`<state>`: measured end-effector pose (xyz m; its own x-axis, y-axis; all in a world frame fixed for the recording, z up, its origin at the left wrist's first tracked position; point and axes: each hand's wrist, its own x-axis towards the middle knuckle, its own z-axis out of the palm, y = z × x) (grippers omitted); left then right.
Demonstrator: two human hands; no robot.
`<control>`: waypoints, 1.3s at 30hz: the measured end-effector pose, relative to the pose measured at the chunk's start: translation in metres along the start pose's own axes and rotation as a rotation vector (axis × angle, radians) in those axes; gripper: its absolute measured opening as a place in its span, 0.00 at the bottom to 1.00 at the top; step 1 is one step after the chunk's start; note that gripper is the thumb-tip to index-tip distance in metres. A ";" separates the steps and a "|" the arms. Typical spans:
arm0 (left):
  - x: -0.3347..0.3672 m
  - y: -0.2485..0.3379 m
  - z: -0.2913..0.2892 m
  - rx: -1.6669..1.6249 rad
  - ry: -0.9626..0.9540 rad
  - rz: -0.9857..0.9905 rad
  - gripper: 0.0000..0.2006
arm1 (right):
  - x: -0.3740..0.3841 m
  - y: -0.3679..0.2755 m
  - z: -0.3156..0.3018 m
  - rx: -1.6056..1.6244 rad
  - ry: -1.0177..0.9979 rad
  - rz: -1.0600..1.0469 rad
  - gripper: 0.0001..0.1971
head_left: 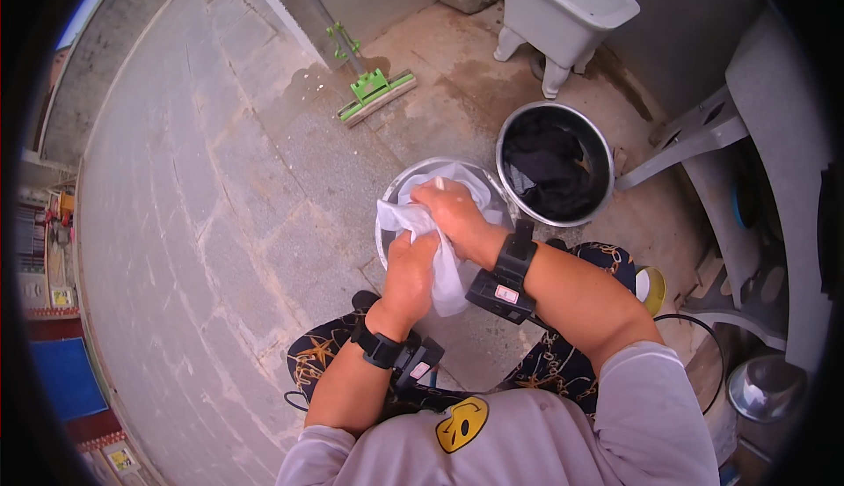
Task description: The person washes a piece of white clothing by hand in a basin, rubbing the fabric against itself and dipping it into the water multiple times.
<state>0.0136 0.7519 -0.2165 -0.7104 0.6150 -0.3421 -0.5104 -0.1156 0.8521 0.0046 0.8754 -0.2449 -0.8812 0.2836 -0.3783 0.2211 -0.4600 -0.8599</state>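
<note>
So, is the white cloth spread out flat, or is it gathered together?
Gathered: the white cloth is bunched in folds in the left hand and right hand, with a loose part hanging down.

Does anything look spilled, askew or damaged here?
A dark, wet-looking patch lies on the paving beside the green mop, oddly darker than the area around it; whether it's a fresh spill, I cannot tell. Nothing looks odd about the white cloth bunched in the left hand and right hand.

Apparently a home's yard (264,108)
Paving (176,248) left of the fingers (430,194), mop (371,87) and footed tub (549,15) beyond, metal basin (573,111) right
</note>
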 end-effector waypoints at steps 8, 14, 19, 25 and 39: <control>0.007 0.015 -0.012 -0.276 0.069 0.044 0.13 | -0.011 -0.015 0.023 -0.441 0.111 -0.798 0.09; -0.003 -0.003 -0.007 -0.150 -0.016 -0.094 0.13 | -0.006 -0.006 0.011 -0.235 0.008 -0.180 0.11; 0.001 0.008 -0.021 -0.061 0.027 -0.003 0.12 | -0.032 0.002 0.023 -0.354 -0.105 -0.437 0.14; 0.001 0.009 -0.005 -0.124 -0.017 -0.082 0.14 | -0.006 -0.008 0.004 -0.307 -0.016 -0.185 0.15; 0.003 0.028 -0.022 -0.438 -0.093 -0.153 0.20 | 0.004 -0.066 -0.026 0.056 0.012 0.004 0.07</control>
<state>-0.0134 0.7332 -0.2028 -0.5752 0.7153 -0.3968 -0.7763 -0.3245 0.5404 -0.0028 0.9290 -0.1990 -0.8754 0.2914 -0.3857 0.2005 -0.5072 -0.8382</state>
